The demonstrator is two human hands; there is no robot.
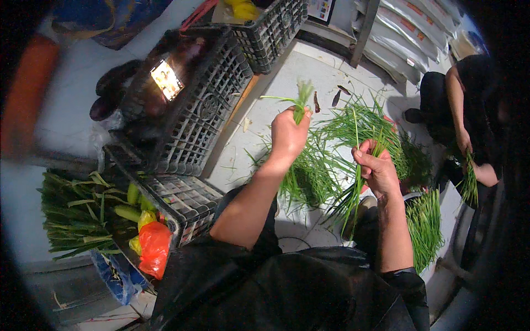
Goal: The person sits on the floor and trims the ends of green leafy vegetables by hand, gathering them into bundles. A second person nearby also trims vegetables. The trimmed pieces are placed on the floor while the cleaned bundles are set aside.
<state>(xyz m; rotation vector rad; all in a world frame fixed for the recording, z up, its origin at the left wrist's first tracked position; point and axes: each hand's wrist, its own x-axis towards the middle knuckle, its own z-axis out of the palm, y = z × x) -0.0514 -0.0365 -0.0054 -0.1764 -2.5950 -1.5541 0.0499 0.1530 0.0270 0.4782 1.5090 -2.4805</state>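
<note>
My left hand (290,134) grips a small, motion-blurred tuft of green stems (304,99), one pale stalk sticking out to the left. In my right hand (379,169) is a bunch of long, thin green leaves, likely garlic chives (352,202), hanging down past the fingers. One stalk stands upright by the thumb. Below and between both hands, loose chives (310,182) lie spread on the tiled floor. A larger heap (364,120) lies just beyond my right hand. Beside my right forearm sits a thick stack of aligned chives (424,227).
Black plastic crates (207,103) line the left, with aubergines (103,108) and a lit phone (166,80) on top. Leafy greens (74,215) and a red plastic bag (154,248) lie lower left. A person (466,111) at right holds greens (470,182). White sacks (401,37) are stacked behind.
</note>
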